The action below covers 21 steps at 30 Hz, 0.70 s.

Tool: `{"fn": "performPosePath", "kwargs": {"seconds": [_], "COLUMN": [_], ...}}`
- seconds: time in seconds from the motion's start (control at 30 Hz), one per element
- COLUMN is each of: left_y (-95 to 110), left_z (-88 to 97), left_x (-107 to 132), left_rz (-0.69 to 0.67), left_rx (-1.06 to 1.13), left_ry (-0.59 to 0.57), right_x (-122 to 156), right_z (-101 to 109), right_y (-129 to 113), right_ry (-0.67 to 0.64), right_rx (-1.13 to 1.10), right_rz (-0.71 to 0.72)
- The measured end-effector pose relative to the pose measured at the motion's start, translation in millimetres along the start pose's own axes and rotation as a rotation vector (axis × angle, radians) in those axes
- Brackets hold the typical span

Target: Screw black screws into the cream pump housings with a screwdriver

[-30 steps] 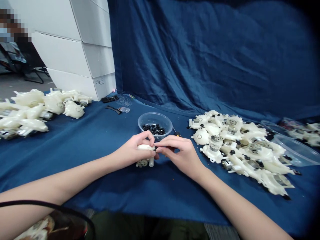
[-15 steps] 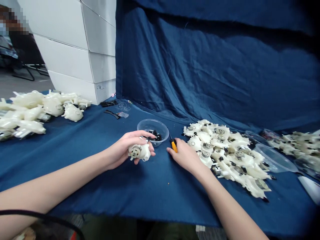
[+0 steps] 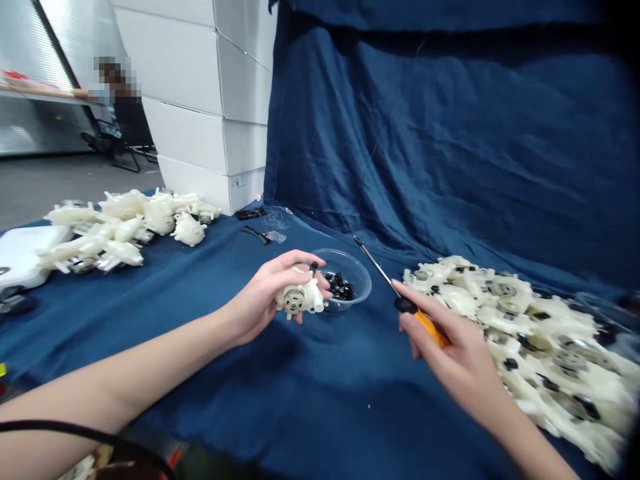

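Observation:
My left hand (image 3: pixel 273 290) is closed around a small cream plastic motor housing (image 3: pixel 300 298), lifted just above the blue cloth, its round geared end facing me. A tiny black piece sits at its top by my fingertips. My right hand (image 3: pixel 453 353) grips a screwdriver (image 3: pixel 395 287) by its orange handle; the thin shaft points up and left, its tip above the small clear bowl (image 3: pixel 361 290) of black parts. The two hands are apart, with the bowl between them.
A large heap of cream housings (image 3: pixel 525 333) lies right of my right hand. Another heap (image 3: pixel 125 223) lies at far left, near a white device (image 3: pixel 23 250). Stacked white boxes (image 3: pixel 210 100) stand behind. Blue cloth (image 3: pixel 300 400) covers the table and backdrop. A person sits far back left.
My right hand left the housing, took the orange-handled screwdriver from beside the bowl and lifted it. My left hand turned the housing so its geared end faces me. The view swung right.

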<state>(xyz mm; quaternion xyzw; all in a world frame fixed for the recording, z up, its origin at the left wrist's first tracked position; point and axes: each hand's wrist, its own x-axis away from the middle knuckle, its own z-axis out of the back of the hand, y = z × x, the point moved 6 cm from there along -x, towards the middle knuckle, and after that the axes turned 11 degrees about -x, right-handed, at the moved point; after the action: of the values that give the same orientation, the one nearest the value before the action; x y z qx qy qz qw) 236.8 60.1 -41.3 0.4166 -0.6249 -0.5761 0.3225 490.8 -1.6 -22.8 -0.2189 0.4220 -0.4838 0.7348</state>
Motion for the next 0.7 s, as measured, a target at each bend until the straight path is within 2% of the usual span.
{"fn": "performPosePath", "kwargs": {"seconds": [0.13,0.33,0.53,0.7], "left_y": [2.3,-3.0,-5.0,-1.6], "left_z": [3.5,0.9,-0.9,-1.8], "left_x": [0.5,-2.0,-2.1,-0.9], "left_rz": [-0.034,-0.016,0.029,-0.003], "left_rx": [-0.052,-0.063,-0.082,-0.114], "left_ry": [0.086,0.104,0.096,0.095], "right_x": [14.1,20.1,23.0,23.3], "right_z": [-23.3,-49.2,-52.0,-49.7], "right_y": [-6.4,-0.4,0.8,-0.3], "right_ry": [-0.003,-0.089,-0.114,-0.088], "right_rx": [0.113,0.1,0.121,0.15], "right_rz": [0.207,0.261,0.291,0.304]}}
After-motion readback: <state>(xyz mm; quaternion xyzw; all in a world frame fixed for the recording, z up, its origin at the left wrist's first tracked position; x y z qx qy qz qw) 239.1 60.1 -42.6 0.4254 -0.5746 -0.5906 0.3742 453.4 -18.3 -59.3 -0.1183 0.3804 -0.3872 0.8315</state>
